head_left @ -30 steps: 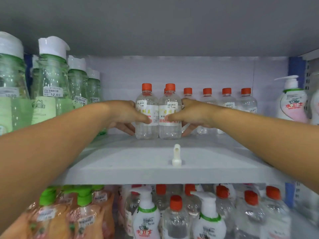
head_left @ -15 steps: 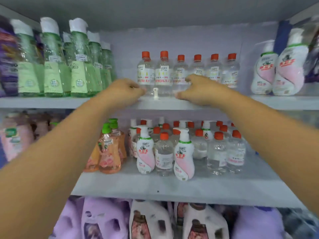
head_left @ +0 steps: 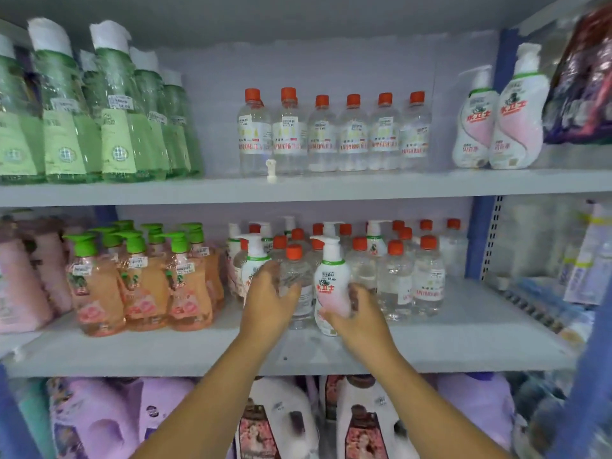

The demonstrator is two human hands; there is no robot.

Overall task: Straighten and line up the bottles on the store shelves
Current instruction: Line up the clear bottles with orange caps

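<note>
At the front of the middle shelf [head_left: 463, 346], your left hand [head_left: 268, 303] is curling round the clear red-capped bottle [head_left: 295, 286] and your right hand [head_left: 359, 313] apparently cupping the pink pump bottle [head_left: 332, 286]; both are looking rigid, smooth, liquid-heavy, so grip mid-body.

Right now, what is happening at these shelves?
A person is tidying stocked store shelves with bare hands. On the middle shelf, the left hand holds a clear red-capped bottle at the front of a mixed cluster, while the right hand grips a white-and-pink pump bottle beside it. On the shelf above, a row of clear red-capped bottles stands upright and fairly even; the cluster below is not yet lined up.
</note>
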